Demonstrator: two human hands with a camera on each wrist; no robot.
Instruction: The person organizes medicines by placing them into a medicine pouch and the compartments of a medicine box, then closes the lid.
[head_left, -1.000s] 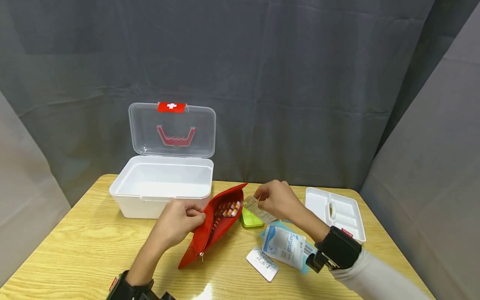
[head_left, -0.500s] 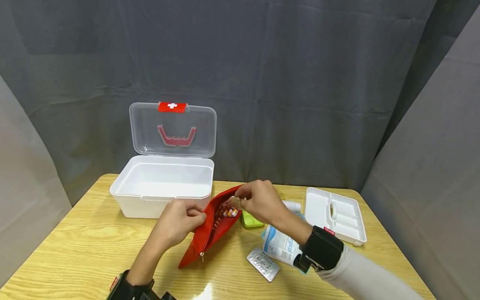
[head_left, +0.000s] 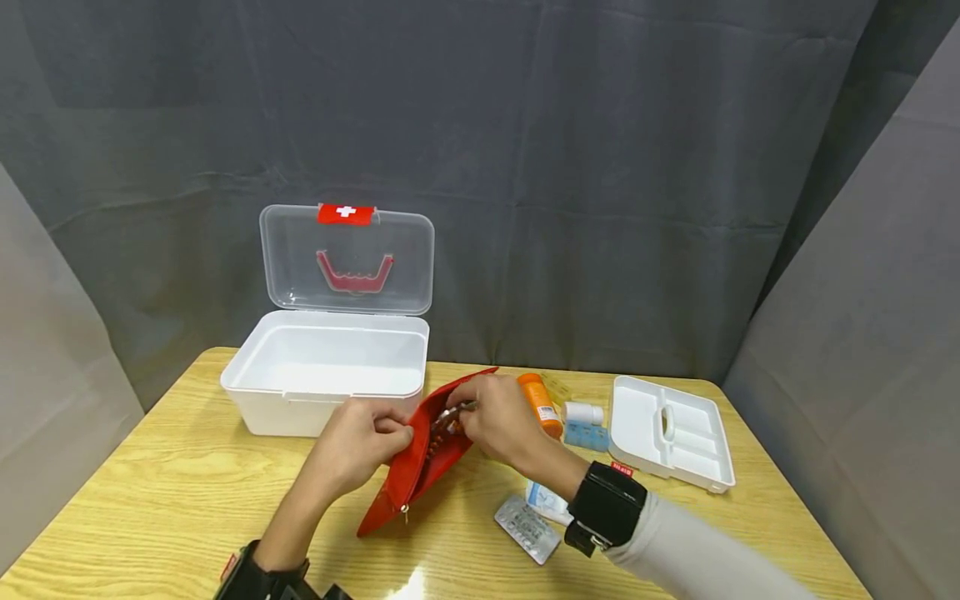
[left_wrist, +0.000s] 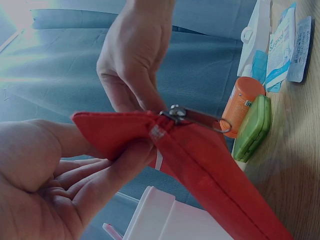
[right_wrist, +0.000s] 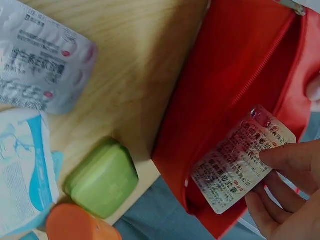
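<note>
My left hand (head_left: 360,442) pinches the edge of a red zip pouch (head_left: 408,479), which stands tilted over the table with its mouth open. In the left wrist view thumb and fingers grip the pouch fabric (left_wrist: 200,170) close to the metal zip pull (left_wrist: 177,114). My right hand (head_left: 501,421) is at the pouch's mouth, pinching a silver blister pack (right_wrist: 240,160) by one edge. Printed side showing, that pack sits partly inside the pouch in the right wrist view. Capsules inside the pouch are mostly hidden by the hand.
An open white first-aid box (head_left: 322,404) with a clear raised lid (head_left: 347,258) stands behind on the left. To the right lie another blister pack (head_left: 527,529), a surgical packet (head_left: 546,500), an orange bottle (head_left: 538,404), a green case (right_wrist: 102,177) and a white tray (head_left: 693,475).
My right hand has moved left with the blister pack, from above the green case into the pouch's mouth. The orange bottle has come into view behind it. The left hand has stayed put.
</note>
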